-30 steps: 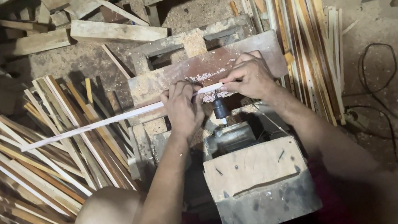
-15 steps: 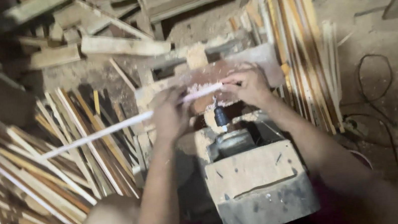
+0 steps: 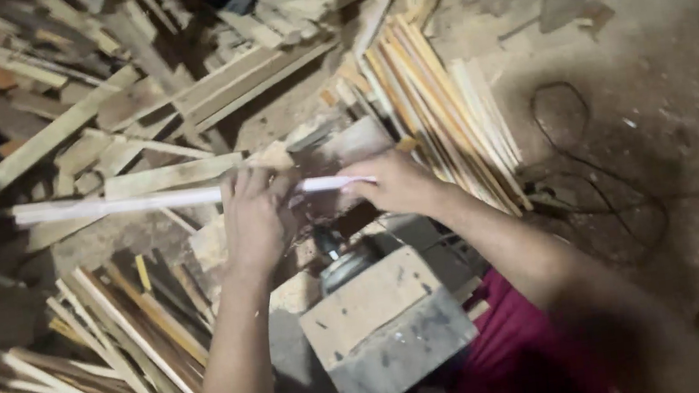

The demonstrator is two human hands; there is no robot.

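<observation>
Wooden strip (image 3: 115, 205), pale and slender, was held level across the view, above a small motor-driven tool (image 3: 342, 264) fixed behind a rough wooden block (image 3: 384, 330). Left hand (image 3: 253, 222) had its grip closed over the strip near its right end, fingers curled on top; most of the length ran free to the left. Right hand (image 3: 397, 183) pinched the short end of the strip, grip closed on it. Holding at two close points beside the tool likely kept the thin wood steady and straight where it met the spindle; contact itself was blurred, could not tell.

Surroundings: a bundle of pale slats (image 3: 437, 115) leaned just right of the hands, more stained slats (image 3: 110, 341) fanned out lower left, probably sorted piles within reach. Offcut boards (image 3: 134, 107) lay heaped beyond. Dirt floor (image 3: 661, 52) dusty, with a dark cable (image 3: 598, 193) looping across it to the right. Dim workshop, person seated low, red garment (image 3: 520, 353) at the lap.
</observation>
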